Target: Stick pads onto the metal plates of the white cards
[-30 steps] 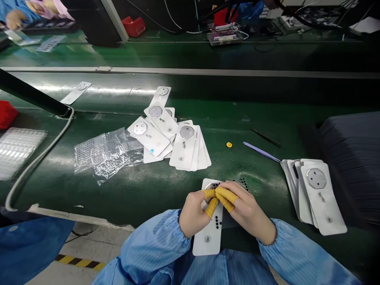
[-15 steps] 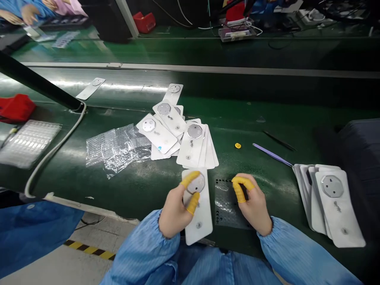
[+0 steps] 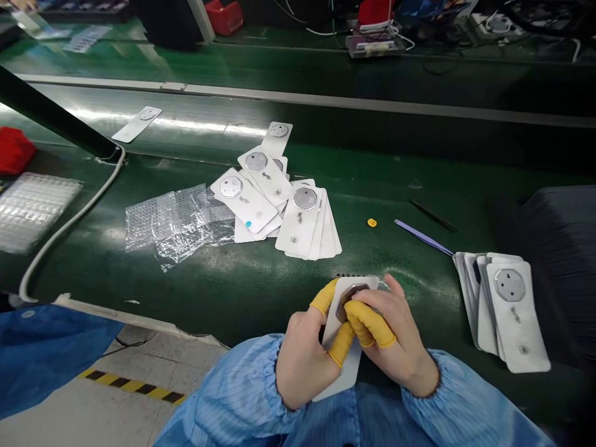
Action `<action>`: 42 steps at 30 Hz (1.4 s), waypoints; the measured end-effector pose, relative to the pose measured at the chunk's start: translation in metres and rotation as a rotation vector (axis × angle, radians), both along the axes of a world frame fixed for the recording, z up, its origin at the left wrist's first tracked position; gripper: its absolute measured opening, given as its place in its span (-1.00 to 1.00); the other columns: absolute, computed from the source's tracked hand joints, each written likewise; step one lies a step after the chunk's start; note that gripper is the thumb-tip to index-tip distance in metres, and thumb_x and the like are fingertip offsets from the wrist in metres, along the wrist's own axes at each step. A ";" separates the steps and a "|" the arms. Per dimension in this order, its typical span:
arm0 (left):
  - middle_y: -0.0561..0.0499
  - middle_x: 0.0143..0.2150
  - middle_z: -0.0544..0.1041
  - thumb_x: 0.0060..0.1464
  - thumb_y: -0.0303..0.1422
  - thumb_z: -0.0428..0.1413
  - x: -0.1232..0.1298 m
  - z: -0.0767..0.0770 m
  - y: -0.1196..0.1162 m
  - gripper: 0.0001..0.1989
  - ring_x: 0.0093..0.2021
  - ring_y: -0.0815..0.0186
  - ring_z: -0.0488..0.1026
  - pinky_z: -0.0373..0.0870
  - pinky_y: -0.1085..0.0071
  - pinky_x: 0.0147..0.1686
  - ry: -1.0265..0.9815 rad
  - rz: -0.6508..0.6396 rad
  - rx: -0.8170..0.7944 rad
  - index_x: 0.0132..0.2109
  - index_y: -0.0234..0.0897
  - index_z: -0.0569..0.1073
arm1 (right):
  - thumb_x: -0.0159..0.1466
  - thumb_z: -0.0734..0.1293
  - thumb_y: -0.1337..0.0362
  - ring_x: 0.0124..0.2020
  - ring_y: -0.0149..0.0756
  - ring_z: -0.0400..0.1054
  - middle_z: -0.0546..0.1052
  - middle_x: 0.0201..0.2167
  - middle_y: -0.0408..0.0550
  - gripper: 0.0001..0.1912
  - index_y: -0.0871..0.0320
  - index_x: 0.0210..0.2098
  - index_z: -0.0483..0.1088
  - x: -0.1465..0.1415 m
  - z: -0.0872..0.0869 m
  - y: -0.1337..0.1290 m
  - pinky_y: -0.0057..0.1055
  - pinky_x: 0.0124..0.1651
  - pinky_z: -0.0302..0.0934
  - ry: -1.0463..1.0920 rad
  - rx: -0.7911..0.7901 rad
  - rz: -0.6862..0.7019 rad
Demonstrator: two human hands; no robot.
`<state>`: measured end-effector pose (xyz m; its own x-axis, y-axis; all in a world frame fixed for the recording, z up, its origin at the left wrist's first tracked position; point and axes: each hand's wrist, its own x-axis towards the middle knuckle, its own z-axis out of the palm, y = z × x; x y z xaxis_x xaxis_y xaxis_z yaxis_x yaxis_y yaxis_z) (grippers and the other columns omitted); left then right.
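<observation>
My left hand (image 3: 307, 360), with yellow finger cots, grips the edge of a white phone back cover (image 3: 339, 382) and holds it tilted close to my body. My right hand (image 3: 395, 341), also in yellow finger cots, is pinched over the cover's octagonal camera ring (image 3: 347, 301). Whatever its fingertips hold is hidden. Behind the cover lies a clear sheet with small black dots (image 3: 349, 275), mostly covered by the cover and my hands.
Loose white covers (image 3: 298, 223) are heaped ahead, beside clear bubble bags (image 3: 181, 217). To the right are a fanned stack of covers (image 3: 516, 316), purple tweezers (image 3: 423, 236), dark tweezers (image 3: 433, 215) and a yellow finger cot (image 3: 371, 223). A white cable (image 3: 74, 226) crosses the left side.
My left hand has lifted and tilted the cover, bringing it right, over the dotted sheet. My right hand has left the sheet and come to the camera ring.
</observation>
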<state>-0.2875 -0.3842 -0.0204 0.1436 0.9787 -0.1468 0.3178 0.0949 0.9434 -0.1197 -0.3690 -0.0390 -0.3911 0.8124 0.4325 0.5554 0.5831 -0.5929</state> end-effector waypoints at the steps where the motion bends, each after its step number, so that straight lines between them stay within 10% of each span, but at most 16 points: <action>1: -0.05 -0.36 0.60 0.00 -0.40 0.17 0.001 0.001 0.000 -0.62 -0.41 0.16 0.54 0.45 0.34 -0.45 0.015 -0.001 0.009 0.01 -0.28 0.42 | 0.28 0.16 0.41 -0.13 -0.22 0.45 0.52 -0.13 -0.08 -0.57 -0.01 0.12 0.17 0.001 0.000 -0.001 -0.01 0.28 0.01 0.004 0.001 -0.002; 11: -0.13 -0.30 0.61 0.06 -0.37 0.12 0.007 0.005 0.000 -0.86 -0.37 0.11 0.57 0.47 0.31 -0.43 0.044 -0.020 0.059 -0.21 -0.31 0.46 | 0.31 0.14 0.40 -0.20 -0.20 0.49 0.55 -0.16 -0.06 -0.55 -0.02 0.16 0.19 0.008 0.008 0.004 -0.01 0.15 0.19 0.033 0.072 -0.004; 21: -0.06 -0.33 0.60 0.03 -0.42 0.15 0.008 0.010 0.001 -0.70 -0.36 0.15 0.55 0.49 0.34 -0.38 -0.044 -0.049 0.030 -0.04 -0.27 0.44 | 0.32 0.11 0.41 -0.05 -0.20 0.45 0.54 -0.09 0.01 -0.51 0.08 0.23 0.15 0.017 0.007 0.005 -0.07 0.19 0.21 0.005 0.120 0.119; 30: -0.05 -0.39 0.57 -0.04 -0.45 0.18 0.008 0.008 0.000 -0.82 -0.41 0.19 0.52 0.45 0.40 -0.45 -0.037 -0.036 0.065 -0.21 -0.27 0.49 | 0.30 0.17 0.37 0.26 0.15 0.10 0.01 0.33 0.28 -0.46 0.36 0.26 0.08 0.017 0.012 -0.003 0.12 0.16 0.23 -0.177 0.189 0.167; 36: -0.11 -0.12 0.59 0.01 -0.51 0.10 0.010 0.017 0.003 -0.53 -0.35 0.24 0.54 0.48 0.42 -0.38 -0.031 -0.090 0.086 0.12 -0.27 0.36 | 0.33 0.16 0.37 0.28 0.09 0.06 0.00 0.35 0.17 -0.38 0.27 0.33 -0.09 0.014 0.012 -0.008 0.00 0.17 0.27 -0.132 0.132 0.126; 42: 0.02 -0.55 0.49 -0.07 -0.54 0.04 0.012 0.011 -0.003 -0.89 -0.57 0.32 0.42 0.30 0.47 -0.59 0.221 0.012 0.279 -0.38 -0.24 0.38 | 0.25 0.17 0.51 0.30 0.24 -0.05 -0.07 0.33 0.39 -0.33 0.53 0.31 -0.13 0.003 0.020 -0.010 0.10 0.19 0.22 -0.216 0.115 0.179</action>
<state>-0.2752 -0.3870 -0.0097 0.1262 0.9869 0.1005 0.5176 -0.1520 0.8420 -0.1170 -0.3785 -0.0194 -0.6169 0.6724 0.4090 0.5434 0.7399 -0.3966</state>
